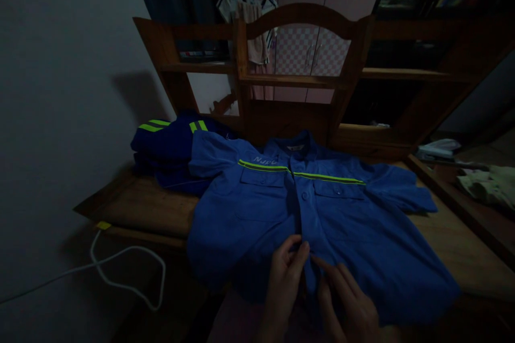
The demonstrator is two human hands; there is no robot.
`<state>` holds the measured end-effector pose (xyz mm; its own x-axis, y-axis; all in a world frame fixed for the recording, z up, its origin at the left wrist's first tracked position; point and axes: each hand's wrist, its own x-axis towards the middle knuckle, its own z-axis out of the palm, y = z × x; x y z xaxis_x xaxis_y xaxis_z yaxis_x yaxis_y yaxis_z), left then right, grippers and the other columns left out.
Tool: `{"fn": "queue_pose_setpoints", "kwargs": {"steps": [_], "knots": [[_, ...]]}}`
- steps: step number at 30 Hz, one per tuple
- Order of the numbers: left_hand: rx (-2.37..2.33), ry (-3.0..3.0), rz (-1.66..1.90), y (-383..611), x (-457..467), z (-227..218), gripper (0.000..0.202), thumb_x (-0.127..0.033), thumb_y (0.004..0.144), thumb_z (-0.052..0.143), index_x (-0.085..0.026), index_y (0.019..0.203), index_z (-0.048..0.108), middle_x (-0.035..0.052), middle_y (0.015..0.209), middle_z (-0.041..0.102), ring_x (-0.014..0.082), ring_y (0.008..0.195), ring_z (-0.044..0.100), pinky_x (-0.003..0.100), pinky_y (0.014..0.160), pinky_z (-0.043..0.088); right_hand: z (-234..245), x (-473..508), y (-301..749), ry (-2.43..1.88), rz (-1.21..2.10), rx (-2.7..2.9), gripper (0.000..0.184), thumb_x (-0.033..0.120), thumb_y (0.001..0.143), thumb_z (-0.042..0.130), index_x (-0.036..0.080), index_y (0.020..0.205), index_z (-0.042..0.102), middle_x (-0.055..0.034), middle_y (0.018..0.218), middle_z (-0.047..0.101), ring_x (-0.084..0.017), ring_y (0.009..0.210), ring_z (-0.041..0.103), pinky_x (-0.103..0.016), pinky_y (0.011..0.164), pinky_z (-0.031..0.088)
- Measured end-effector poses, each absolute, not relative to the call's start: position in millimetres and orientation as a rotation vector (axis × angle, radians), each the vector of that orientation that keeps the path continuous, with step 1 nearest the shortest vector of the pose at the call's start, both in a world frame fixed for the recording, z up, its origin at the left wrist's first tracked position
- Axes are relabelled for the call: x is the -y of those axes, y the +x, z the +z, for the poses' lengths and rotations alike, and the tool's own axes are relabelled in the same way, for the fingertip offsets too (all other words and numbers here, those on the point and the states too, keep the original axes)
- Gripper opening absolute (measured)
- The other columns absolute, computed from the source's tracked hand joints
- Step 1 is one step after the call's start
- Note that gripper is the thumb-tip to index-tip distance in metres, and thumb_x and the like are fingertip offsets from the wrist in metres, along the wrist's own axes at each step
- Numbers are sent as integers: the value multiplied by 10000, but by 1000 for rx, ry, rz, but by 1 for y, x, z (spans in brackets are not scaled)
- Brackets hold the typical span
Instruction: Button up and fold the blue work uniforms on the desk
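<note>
Blue shirt (pixel 249 220) is lying front up on the wooden surface (pixel 446 246), its collar (pixel 309 144) pointing toward twelve o'clock, its sleeves spreading toward nine and three, and its lower front hanging past the near edge toward six. Its button placket (pixel 306 225) is forming the long axis that matters here, running from the collar down to the fingers and leaning slightly toward five o'clock. The left hand (pixel 281 273) is sitting nearer to that strip, its thumb and index finger pinching the cloth at the placket's lower part; a visible button (pixel 304 195) is lying at twelve o'clock from them. The right hand (pixel 350 300) is approaching the same strip from about four o'clock, its index finger reaching toward the left fingertips, but whether it is gripping cloth or only touching it I cannot tell. The hands are covering part of the lower placket, shadow is swallowing the hem below them, and the picture's bottom edge is cutting off the forearms. Chest lettering (pixel 264 161) is showing too dimly to read surely. Farther out, a darker garment with bright bands (pixel 177 150) is lying bunched at ten o'clock, partly hidden beneath a sleeve, and a white cable (pixel 161 265) is looping at nine.
</note>
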<state>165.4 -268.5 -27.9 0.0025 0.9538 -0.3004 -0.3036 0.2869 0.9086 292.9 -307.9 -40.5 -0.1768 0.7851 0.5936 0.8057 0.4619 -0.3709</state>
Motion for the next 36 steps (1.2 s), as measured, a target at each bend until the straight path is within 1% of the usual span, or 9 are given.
{"fn": "queue_pose_setpoints", "kwargs": {"steps": [5,9,13,17,21,23,26,31,36], "knots": [[-1175,748,1187,167,268,-24,448,-494,756,655,-136,1025,630,-16,660,553,41,456,408,144,424,318,-43,305,287,-1260,-33,2004,463,181,872,471,193,1334,461,-98,1190,625,-225,930,662,-303,702,561],[-1114,854,1150,168,266,-19,410,-506,783,620,-111,886,650,-56,525,424,26,387,315,145,367,239,-49,302,290,-1216,-107,2006,392,176,866,483,200,1250,563,-84,1179,637,-246,965,659,-302,691,567],[-1144,970,1086,167,267,-13,462,-513,836,544,-94,997,654,-52,481,434,50,369,369,156,369,284,-55,298,294,-1213,-126,2002,333,185,884,463,211,1180,616,-67,1207,623,-254,1049,627,-326,796,560],[-1347,1213,1163,158,271,-7,403,-426,922,427,-170,1164,621,-12,556,559,102,502,533,190,512,422,-51,296,294,-1359,70,1801,394,244,920,454,208,1310,498,-66,1231,605,-203,1054,622,-299,858,531],[-1515,1530,1246,151,269,-10,276,-270,910,458,-235,1093,662,39,855,651,150,780,616,244,723,484,-45,294,298,-1475,141,1559,460,301,911,510,232,1360,438,-48,1183,617,-155,944,641,-236,787,508],[-1545,1638,1214,152,267,-13,230,-209,857,531,-236,1034,676,48,966,635,170,880,610,262,774,486,-44,292,302,-1457,159,1533,427,306,907,519,249,1328,472,-39,1194,602,-163,998,611,-250,839,478],[-1587,1738,1114,157,266,-15,246,-143,802,588,-251,1009,666,32,1000,612,177,929,594,282,810,477,-42,287,309,-1414,240,1533,340,296,902,529,255,1239,543,-31,1123,612,-165,1003,586,-260,850,455],[-1644,1816,1000,163,268,-12,164,-89,814,534,-217,855,629,11,897,615,173,877,583,302,790,451,-30,277,320,-1311,545,1524,179,280,898,542,242,1048,633,-13,939,611,-134,882,593,-225,747,459],[-1679,1779,987,163,269,-12,191,-79,831,477,-207,825,618,10,838,637,178,831,595,310,765,443,-18,273,322,-1197,738,1665,149,259,882,568,233,997,659,-12,870,609,-130,805,595,-226,689,461]]}}
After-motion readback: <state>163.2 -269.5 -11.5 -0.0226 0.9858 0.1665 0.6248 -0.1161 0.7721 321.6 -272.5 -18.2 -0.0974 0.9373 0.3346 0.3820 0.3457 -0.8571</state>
